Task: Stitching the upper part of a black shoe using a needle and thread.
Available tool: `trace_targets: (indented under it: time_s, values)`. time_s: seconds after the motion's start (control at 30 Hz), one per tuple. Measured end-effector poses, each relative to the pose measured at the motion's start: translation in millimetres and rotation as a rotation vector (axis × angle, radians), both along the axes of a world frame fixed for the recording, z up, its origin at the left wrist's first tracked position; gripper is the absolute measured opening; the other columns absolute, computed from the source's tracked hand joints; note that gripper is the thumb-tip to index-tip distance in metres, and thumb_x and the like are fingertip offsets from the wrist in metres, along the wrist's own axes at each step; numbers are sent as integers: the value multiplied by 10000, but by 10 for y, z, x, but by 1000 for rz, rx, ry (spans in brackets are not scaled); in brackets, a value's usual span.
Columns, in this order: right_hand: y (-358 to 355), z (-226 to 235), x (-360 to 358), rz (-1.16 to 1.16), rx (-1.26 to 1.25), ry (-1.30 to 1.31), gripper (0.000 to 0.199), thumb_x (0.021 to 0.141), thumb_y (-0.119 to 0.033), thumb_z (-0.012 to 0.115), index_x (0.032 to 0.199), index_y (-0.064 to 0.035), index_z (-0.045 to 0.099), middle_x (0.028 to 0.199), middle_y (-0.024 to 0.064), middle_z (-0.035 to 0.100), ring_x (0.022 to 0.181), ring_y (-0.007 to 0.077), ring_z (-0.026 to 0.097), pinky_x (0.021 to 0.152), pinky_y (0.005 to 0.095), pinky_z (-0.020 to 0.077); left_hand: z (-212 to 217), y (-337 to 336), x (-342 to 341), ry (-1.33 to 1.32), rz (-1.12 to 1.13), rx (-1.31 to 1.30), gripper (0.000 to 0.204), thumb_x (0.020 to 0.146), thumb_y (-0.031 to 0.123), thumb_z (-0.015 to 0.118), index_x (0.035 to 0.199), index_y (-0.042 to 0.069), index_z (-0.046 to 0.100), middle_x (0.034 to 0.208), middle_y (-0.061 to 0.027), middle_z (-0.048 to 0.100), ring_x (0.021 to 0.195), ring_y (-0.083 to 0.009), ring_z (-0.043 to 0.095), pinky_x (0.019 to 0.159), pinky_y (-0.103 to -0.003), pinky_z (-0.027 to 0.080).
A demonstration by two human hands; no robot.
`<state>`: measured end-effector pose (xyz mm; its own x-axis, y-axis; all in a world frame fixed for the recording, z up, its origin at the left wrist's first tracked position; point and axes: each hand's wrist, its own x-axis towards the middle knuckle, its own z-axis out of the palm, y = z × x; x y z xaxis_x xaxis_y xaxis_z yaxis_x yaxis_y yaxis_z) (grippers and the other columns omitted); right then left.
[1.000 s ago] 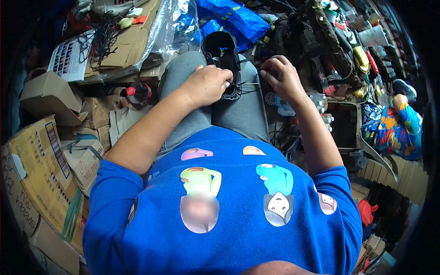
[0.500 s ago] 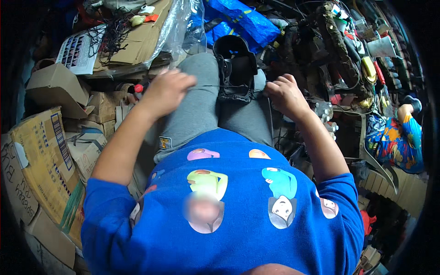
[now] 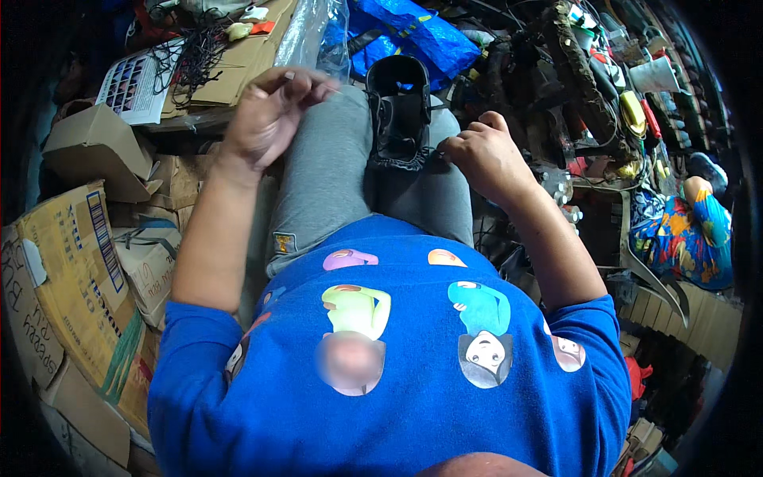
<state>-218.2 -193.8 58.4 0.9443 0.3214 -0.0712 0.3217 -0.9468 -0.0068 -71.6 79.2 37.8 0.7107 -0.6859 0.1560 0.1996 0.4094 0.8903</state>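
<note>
A black shoe point(image 3: 400, 111) stands wedged between my knees in grey trousers, opening upward. My right hand point(image 3: 485, 155) rests against the shoe's right side, fingers curled at its edge. My left hand point(image 3: 270, 111) is raised to the left of the shoe, its fingertips pinched on a thin needle with a fine thread that runs toward the shoe. The thread is barely visible.
Cardboard boxes point(image 3: 71, 262) are stacked at my left. Flattened cardboard with tangled black cord point(image 3: 195, 60) lies ahead, beside a clear plastic bag point(image 3: 314, 36) and a blue bag point(image 3: 421, 36). Dark shoes and tools point(image 3: 572, 87) crowd the right, with a colourful cloth point(image 3: 683, 230).
My left hand has left the shoe and pulled up and to the left, drawing the thread out. My right hand stays at the shoe's side.
</note>
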Motion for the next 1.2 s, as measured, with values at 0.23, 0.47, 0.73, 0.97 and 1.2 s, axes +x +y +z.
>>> trace_targets:
  time_s: [0.23,0.47,0.73,0.97,1.2]
  values:
    - [126,62,-14,-43,-91,61,129,771,-62,513,824,-113,619,716,49,624,834,232,610,906,474,331,-323,-989,-297,-715,50,750,331,813,262,647,992,-1,555,897,-134,568,872,-262,587,776,-368,469]
    - [-42,13,-62,-16,-48,53,83,757,-86,526,777,-111,603,716,55,613,792,250,596,840,427,366,-506,-1274,-373,-710,23,877,423,718,252,702,1000,-17,539,979,-226,560,971,-383,538,835,-429,442]
    - [-471,-64,-263,-782,1171,195,127,820,-165,665,859,-44,674,806,8,658,788,130,587,778,283,439,-363,-988,-261,-217,-54,464,316,899,301,596,1048,22,590,777,20,539,704,-57,496,627,-206,407]
    - [-245,-600,194,-459,2365,320,221,916,-315,566,962,-102,530,797,19,531,706,138,510,705,325,447,-295,-432,-286,-379,60,530,257,942,193,518,1116,36,624,696,60,476,603,-6,387,534,-164,329]
    - [-2555,-739,-1376,-867,529,-567,318,821,-64,631,1129,-15,570,1093,97,579,965,202,586,856,323,481,27,1781,412,-198,952,565,264,938,121,504,1149,-17,582,1030,-69,632,696,-19,469,532,-138,351]
